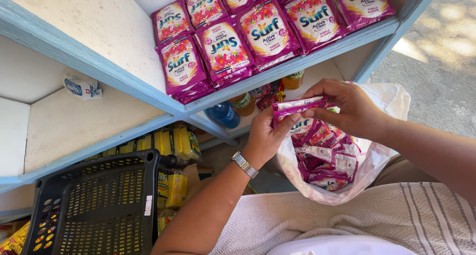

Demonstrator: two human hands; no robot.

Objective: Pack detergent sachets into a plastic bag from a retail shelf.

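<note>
Both hands grip one purple detergent sachet (296,106) just above a white plastic bag (384,160) filled with several more purple sachets (325,158). My left hand (265,136), with a metal wristwatch, pinches the sachet's left end. Over its right end my right hand (347,106) is closed. Rows of the same purple sachets (248,34) lie flat on the light blue shelf (317,54) above and beyond my hands.
A black plastic basket (94,205) stands at lower left. Yellow packets (176,146) fill the shelf below. A blue bottle (224,114) and amber bottles (243,103) sit under the sachet shelf. A small white packet (82,86) lies on the left shelf. Grey pavement lies at right.
</note>
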